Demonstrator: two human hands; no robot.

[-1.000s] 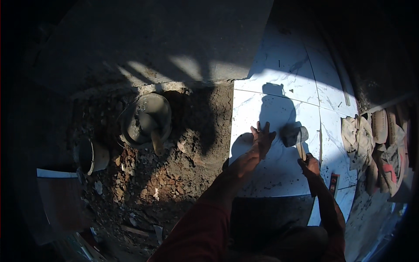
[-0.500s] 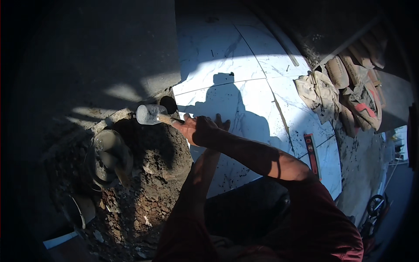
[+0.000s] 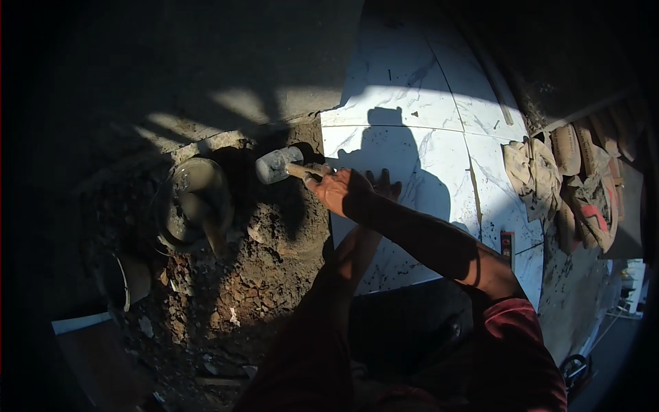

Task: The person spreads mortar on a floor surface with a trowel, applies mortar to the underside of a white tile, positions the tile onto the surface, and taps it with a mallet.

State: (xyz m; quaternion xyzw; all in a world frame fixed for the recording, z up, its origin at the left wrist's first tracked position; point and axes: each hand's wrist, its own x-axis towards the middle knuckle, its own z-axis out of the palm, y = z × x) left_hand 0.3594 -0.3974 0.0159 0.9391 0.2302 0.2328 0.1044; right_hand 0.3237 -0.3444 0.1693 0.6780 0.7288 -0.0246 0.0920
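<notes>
My right hand [image 3: 343, 192] is closed around the wooden handle of a mallet [image 3: 276, 165] with a pale, thick head. The mallet's head points left, over the dirt beside the edge of a white marbled tile [image 3: 357, 147]. My right forearm crosses over my left one. Beneath it, my left hand [image 3: 386, 185] rests on the tile with its visible fingers apart; the rest of that hand is hidden behind the right hand and forearm. My shadow falls across the tile ahead of both hands.
Left of me stands a bucket [image 3: 223, 180] with a handled tool in it, on rubble and soil [image 3: 274, 268]. Another container [image 3: 137, 278] lies nearer. At right are a red level [image 3: 506, 248], a crumpled cloth [image 3: 532, 175] and several sacks [image 3: 566, 151].
The view has swung, so the tiles, bucket and hands all sit further right in the picture. Against the tile edge, the mallet and my right hand hold nearly the same place.
</notes>
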